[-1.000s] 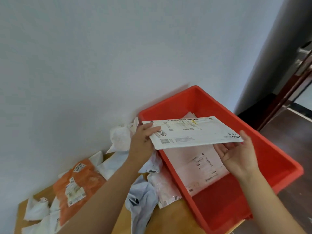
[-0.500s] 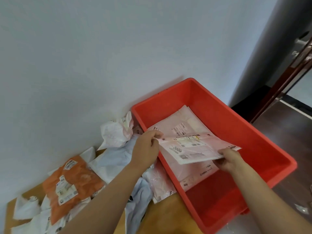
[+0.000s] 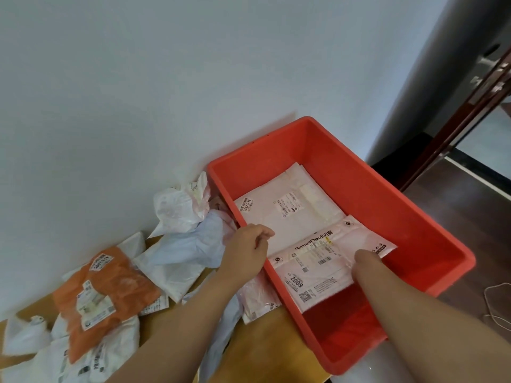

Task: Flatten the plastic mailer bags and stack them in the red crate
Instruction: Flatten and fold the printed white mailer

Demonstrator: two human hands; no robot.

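From the head camera, a flat white plastic mailer bag with printed labels (image 3: 329,261) lies in the rectangular red plastic crate (image 3: 431,233), overlapping a larger white mailer (image 3: 290,211) beneath. The right hand (image 3: 366,258) rests on its right end, fingers hidden (grip or flat press, I cannot tell). The left hand (image 3: 247,248), loosely curled at the crate's left rim, seems to hold nothing. Thin, light and slippery, such film is best pinched at opposite edges. Crumpled white and orange bags (image 3: 107,294) wait on the wooden table (image 3: 265,352).
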